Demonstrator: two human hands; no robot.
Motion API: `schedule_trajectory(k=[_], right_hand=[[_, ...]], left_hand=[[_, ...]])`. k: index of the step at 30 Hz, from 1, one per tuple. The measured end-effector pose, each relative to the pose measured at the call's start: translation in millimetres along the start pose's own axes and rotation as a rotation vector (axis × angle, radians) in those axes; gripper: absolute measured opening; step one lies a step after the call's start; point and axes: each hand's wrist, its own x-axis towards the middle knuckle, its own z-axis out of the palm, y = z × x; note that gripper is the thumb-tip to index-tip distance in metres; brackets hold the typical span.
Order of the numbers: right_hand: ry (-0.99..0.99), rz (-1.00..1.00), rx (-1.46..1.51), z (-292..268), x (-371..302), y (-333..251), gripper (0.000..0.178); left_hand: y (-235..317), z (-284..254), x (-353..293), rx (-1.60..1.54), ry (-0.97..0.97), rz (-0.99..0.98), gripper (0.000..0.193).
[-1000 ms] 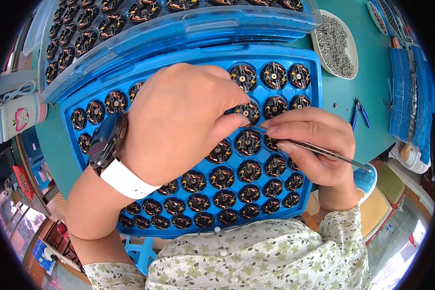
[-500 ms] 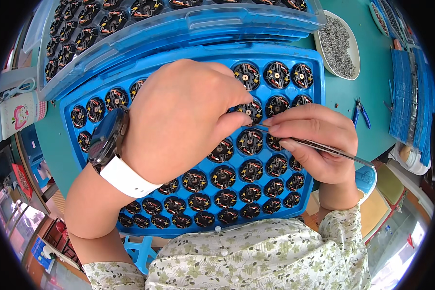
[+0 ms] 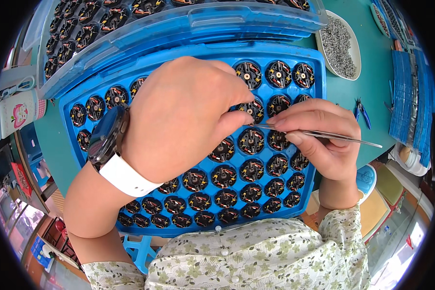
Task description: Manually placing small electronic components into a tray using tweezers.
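Note:
A blue tray (image 3: 319, 63) holds rows of round black parts (image 3: 249, 75) with metal clips, red and yellow bits and some with a brass-coloured centre. My left hand (image 3: 183, 106) lies over the tray's middle, its thumb and forefinger pinching the left edge of one round black part (image 3: 254, 110). My right hand (image 3: 326, 133) holds steel tweezers (image 3: 343, 137) almost level, between thumb and fingers. The tweezer tips point left, reaching the lower edge of that same part beside my left thumb. Whether the tips grip anything is too small to tell.
Behind stands a second blue tray under a clear plastic rim (image 3: 217, 18), filled with similar parts. To the right are a white dish (image 3: 340, 46) of small metal pieces, blue-handled pliers (image 3: 362, 115) and stacked blue trays (image 3: 413, 99). A blue stool (image 3: 139, 251) shows below.
The tweezers have tilted closer to level, their rear end rising and shifting right. My right hand has turned slightly and moved a little right; my left hand stays nearly where it was.

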Motion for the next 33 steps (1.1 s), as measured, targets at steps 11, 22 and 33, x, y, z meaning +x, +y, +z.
schedule_trajectory(k=[11, 22, 33], right_hand=[[0.009, 0.026, 0.009, 1.6, 0.4, 0.5, 0.015], [0.050, 0.207, 0.057, 4.5, 3.9, -9.0, 0.010], [0.044, 0.224, -0.062, 8.3, 2.5, -18.2, 0.012]], left_hand=[[-1.0, 0.8, 0.4, 0.004, 0.004, 0.017, 0.022], [-1.4, 1.3, 0.6, -0.008, 0.019, 0.025, 0.023], [-0.5, 0.5, -0.7, 0.002, 0.011, 0.015, 0.024]])
